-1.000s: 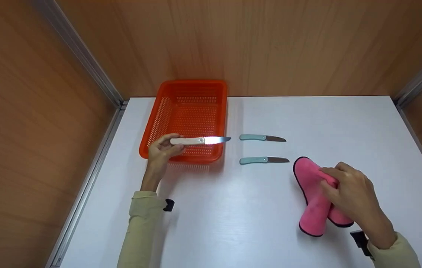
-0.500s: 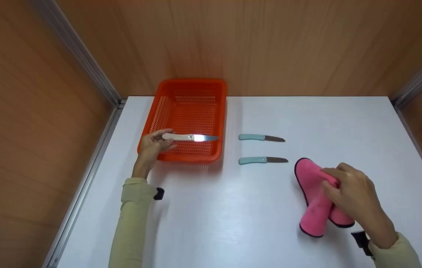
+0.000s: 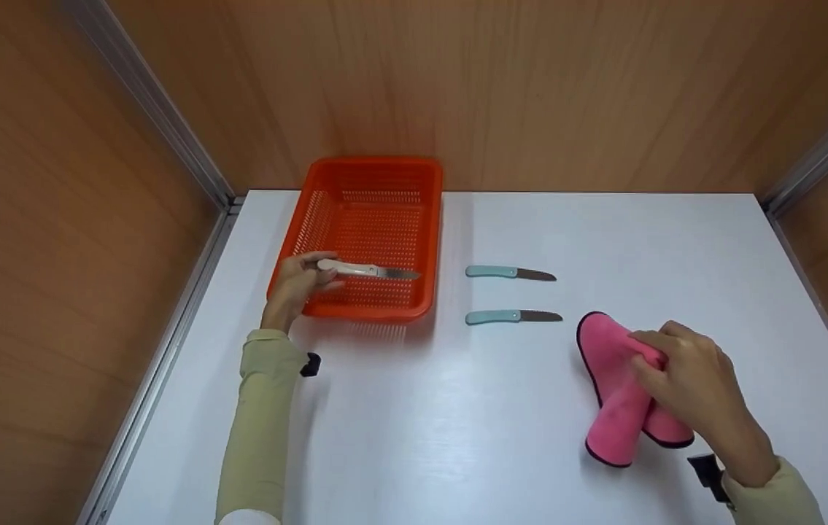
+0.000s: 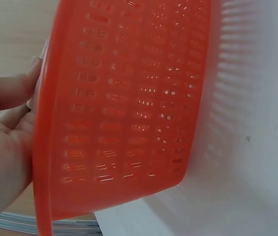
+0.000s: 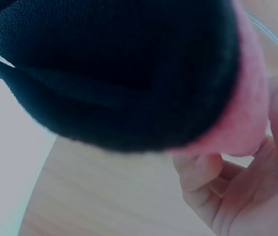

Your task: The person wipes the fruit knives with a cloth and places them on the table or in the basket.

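Observation:
In the head view, my left hand (image 3: 294, 283) holds a pale-handled knife (image 3: 355, 269) by the handle's end, over the near part of the red-orange basket (image 3: 428, 219). The blade points right and tips slightly downward. The left wrist view shows the hand (image 4: 6, 118) at the basket rim (image 4: 41, 162); the knife is hidden there by the basket wall. On the right, my right hand (image 3: 694, 379) pinches a raised fold of a pink, black-edged cloth (image 3: 614, 386). Its dark plush underside (image 5: 119, 88) fills much of the right wrist view, beside the fingers (image 5: 198, 172).
Two knives with light blue handles, the farther knife (image 3: 510, 273) and the nearer knife (image 3: 514, 316), lie side by side on the white table (image 3: 414, 408), blades rightward. Wooden panels (image 3: 530, 95) stand behind and at both sides.
My left hand has moved left and slightly away, bringing the knife fully over the basket, and the blade now dips at its tip. The right hand and the pink cloth have hardly moved.

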The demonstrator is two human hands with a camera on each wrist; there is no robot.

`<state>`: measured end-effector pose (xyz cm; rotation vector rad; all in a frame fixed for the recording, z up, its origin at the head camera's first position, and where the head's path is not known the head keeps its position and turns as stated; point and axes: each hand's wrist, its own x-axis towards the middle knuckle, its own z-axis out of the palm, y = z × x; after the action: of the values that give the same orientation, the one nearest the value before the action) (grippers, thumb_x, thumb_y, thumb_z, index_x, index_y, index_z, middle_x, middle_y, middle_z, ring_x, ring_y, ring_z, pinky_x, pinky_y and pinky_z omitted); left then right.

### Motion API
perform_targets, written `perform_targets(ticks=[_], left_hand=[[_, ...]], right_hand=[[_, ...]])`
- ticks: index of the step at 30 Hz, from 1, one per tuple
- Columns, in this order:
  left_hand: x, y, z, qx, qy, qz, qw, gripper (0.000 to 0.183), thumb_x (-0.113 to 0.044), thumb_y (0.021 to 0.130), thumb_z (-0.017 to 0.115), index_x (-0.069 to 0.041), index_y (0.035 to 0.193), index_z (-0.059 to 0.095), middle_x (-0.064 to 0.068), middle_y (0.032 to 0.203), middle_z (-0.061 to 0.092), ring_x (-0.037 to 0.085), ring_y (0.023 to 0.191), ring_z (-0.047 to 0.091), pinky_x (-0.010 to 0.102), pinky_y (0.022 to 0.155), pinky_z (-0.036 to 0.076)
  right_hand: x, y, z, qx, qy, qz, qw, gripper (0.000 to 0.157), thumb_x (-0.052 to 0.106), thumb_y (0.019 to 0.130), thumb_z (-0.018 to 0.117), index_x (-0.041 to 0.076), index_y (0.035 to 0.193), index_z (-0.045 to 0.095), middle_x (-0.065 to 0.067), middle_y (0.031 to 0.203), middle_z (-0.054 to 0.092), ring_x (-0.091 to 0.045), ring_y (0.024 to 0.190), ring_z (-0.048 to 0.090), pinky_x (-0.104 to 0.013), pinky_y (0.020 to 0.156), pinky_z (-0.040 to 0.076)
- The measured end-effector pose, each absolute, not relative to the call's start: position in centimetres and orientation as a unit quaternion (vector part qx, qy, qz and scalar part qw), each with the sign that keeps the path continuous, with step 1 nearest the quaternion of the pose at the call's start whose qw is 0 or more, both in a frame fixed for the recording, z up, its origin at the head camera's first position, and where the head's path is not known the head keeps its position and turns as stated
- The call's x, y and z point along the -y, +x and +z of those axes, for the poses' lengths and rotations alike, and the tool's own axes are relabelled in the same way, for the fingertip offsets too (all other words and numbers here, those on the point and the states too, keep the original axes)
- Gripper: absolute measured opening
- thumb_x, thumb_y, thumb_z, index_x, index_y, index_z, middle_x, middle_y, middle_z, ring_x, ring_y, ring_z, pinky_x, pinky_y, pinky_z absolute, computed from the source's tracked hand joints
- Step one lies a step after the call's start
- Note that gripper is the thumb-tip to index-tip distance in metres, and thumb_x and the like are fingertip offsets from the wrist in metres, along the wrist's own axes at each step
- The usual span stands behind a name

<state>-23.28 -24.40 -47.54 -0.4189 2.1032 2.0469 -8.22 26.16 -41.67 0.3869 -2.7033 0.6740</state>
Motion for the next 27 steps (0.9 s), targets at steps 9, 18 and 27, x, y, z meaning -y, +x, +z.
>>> perform_targets(ticks=[9,18,27], left_hand=[[24.3,-24.3,-48.3,-0.708,-0.16,0.68,0.109,0.039,0.014,0.088,0.048,0.007,0.126,0.054,0.024,0.122,0.051,0.039,0.11,0.058,0.039,0.087,0.053],[24.8,-25.1,-48.9,-0.718,-0.184,0.66,0.124,0.039,0.012,0.09,0.046,0.008,0.129,0.051,0.023,0.123,0.049,0.033,0.099,0.064,0.044,0.092,0.05],[24.6,-25.8,-49.5,-0.758,-0.192,0.608,0.135,0.035,0.009,0.09,0.05,0.009,0.125,0.054,0.026,0.122,0.052,0.031,0.092,0.064,0.045,0.089,0.052]], right_hand=[[-26.4,-8.1,-41.4,0.945,0.148,0.229,0.179,0.019,-0.001,0.069,0.062,0.002,0.084,0.073,-0.002,0.065,0.049,-0.012,0.05,0.038,-0.023,0.04,0.031],[-26.7,-8.0,-41.2,0.948,0.141,0.223,0.176,0.019,-0.001,0.07,0.065,0.003,0.087,0.074,-0.002,0.066,0.05,-0.011,0.051,0.037,-0.023,0.04,0.029],[-26.9,-7.9,-41.5,0.949,0.134,0.224,0.179,0.018,-0.001,0.069,0.066,0.002,0.086,0.074,-0.001,0.065,0.05,-0.011,0.051,0.037,-0.022,0.04,0.029]])
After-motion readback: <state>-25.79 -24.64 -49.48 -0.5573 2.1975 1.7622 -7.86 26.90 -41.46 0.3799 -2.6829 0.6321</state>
